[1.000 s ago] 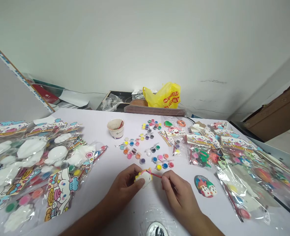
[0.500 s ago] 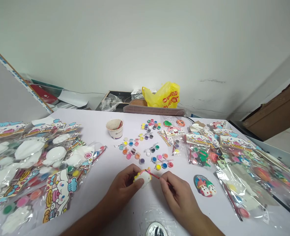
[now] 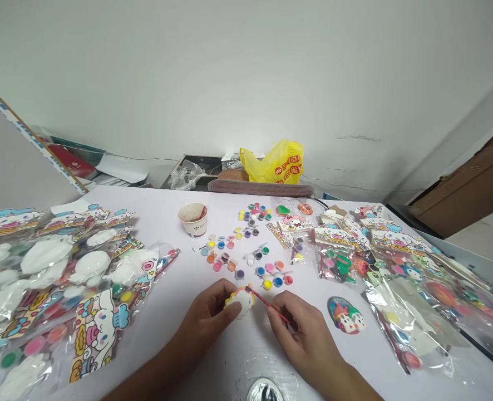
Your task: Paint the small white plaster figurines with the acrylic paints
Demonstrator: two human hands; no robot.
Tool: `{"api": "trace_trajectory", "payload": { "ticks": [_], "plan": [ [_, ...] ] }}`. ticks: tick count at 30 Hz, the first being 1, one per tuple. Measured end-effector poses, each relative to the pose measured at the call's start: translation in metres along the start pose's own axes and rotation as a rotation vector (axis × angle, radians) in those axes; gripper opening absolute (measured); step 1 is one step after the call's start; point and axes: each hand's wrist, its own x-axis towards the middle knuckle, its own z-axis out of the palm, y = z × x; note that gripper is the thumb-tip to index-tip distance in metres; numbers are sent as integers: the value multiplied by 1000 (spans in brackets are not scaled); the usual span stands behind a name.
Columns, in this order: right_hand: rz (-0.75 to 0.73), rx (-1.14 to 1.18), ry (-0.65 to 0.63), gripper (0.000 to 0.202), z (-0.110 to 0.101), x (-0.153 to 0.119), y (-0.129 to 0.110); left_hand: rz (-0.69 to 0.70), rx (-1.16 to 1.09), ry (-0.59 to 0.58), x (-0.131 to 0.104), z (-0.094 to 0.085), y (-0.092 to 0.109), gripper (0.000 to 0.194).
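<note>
Two hands are working close together at the near edge of the bench (image 3: 180,223). Left hand (image 3: 207,320) is pinching a small white plaster figure (image 3: 240,301) w/ yellow and pink edging, fingers (image 3: 230,311) curled under it and thumb pressing on its front, so it is sitting just above the bench surface. Right hand (image 3: 302,337) is gripping a thin red brush (image 3: 271,306), fingers pressed together around the handle, tip touching or nearly touching the figure's upper right edge; can't tell which.

Risks, as I'm judging them:
- Brush tip is working right beside the left fingertips, so a small slip could be putting paint on skin or across the white face instead of the edge.
- Left thumb is resting on the figure's front; if that area is wet, it could be smearing.
- Grip on the figure looks light, so brush pressure might be tipping or rotating it.
- Open paint pots (image 3: 246,256) are lying just beyond the fingers, loose and close together; reaching over for colour could be knocking one or dragging a wrist through.
- Paper cup (image 3: 193,219) is standing further out beyond the left fingers, easy to tip w/ a quick reach.
- Painted piece (image 3: 346,314), right of the right fingers, and the plastic packets (image 3: 400,289) beyond it could be catching a stray sleeve or wrist.
</note>
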Motion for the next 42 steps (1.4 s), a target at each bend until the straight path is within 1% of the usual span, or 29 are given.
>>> {"api": "trace_trajectory", "payload": {
  "ticks": [7,11,14,22,26,33,37,42],
  "plan": [
    [-4,35,18,22,-6,-1,1,-9,5,23,-1,2,1,27],
    [-32,29,-20,21,-9,-1,1,-9,35,50,-2,3,2,28],
    [-45,17,-46,21,-9,0,1,-8,49,48,-1,3,4,29],
    [-60,14,-49,19,-10,1,-1,3,62,56,0,4,5,29],
    [-57,10,-78,23,-11,1,-1,1,63,63,1,5,7,30],
    [-68,17,-47,21,-9,1,0,8,89,81,0,6,5,29],
    [-71,-1,-58,22,-9,3,-4,19,101,78,0,5,2,26],
    [-62,-4,-64,24,-9,3,-5,16,96,84,1,5,3,28]
  ]
}}
